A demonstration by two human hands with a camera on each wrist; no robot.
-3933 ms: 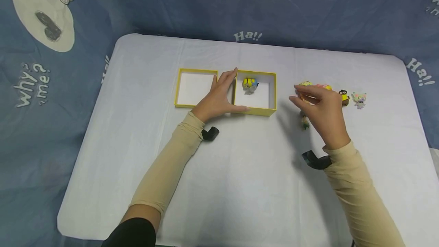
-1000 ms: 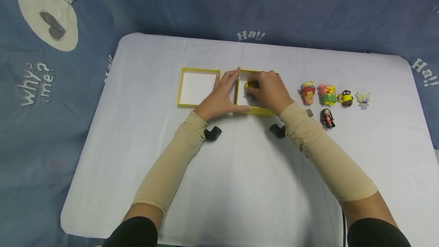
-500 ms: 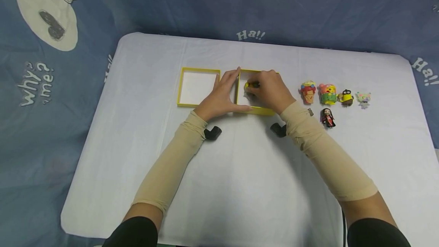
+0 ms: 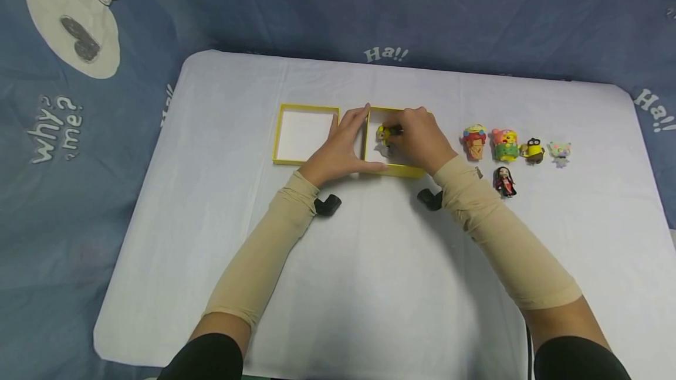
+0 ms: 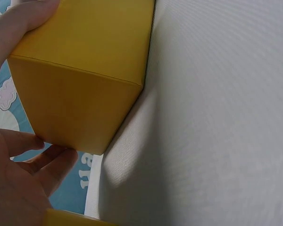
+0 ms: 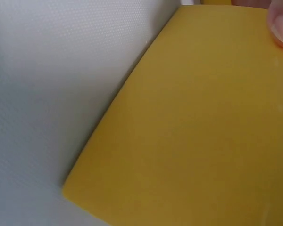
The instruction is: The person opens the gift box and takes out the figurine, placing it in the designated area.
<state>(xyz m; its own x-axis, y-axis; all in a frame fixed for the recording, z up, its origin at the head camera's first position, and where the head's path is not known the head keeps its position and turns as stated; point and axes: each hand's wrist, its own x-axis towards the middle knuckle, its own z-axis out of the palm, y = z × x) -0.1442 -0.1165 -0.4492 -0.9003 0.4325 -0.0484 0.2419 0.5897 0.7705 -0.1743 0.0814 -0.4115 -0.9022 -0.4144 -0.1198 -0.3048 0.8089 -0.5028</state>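
In the head view, my left hand (image 4: 338, 151) holds the left side of a yellow box (image 4: 401, 171) with a white inside. Its thumb lies on the near wall; the left wrist view shows fingertips (image 5: 61, 160) touching the far corner of the box. My right hand (image 4: 422, 139) reaches inside the box, thumb and fingers pinched at a small yellow toy figure (image 4: 382, 132) with a grey lower part. A dark bit shows between those fingers, but most of what they hold is hidden. The right wrist view shows mainly the yellow box wall (image 6: 188, 122) and one fingertip.
A shallow yellow box lid (image 4: 306, 133) lies to the left. Right of the box stand an ice-cream figure (image 4: 474, 142), a pig-hooded figure (image 4: 504, 145), a minion figure (image 4: 534, 151), a pale figure (image 4: 560, 154) and a black-haired doll (image 4: 505, 182). My right sleeve partly covers something small and grey (image 4: 478, 172).
My right hand has come from the figures on the right into the box. Over the last second it shifts slightly rightward, showing more of the yellow figure. The left hand stays on the box.
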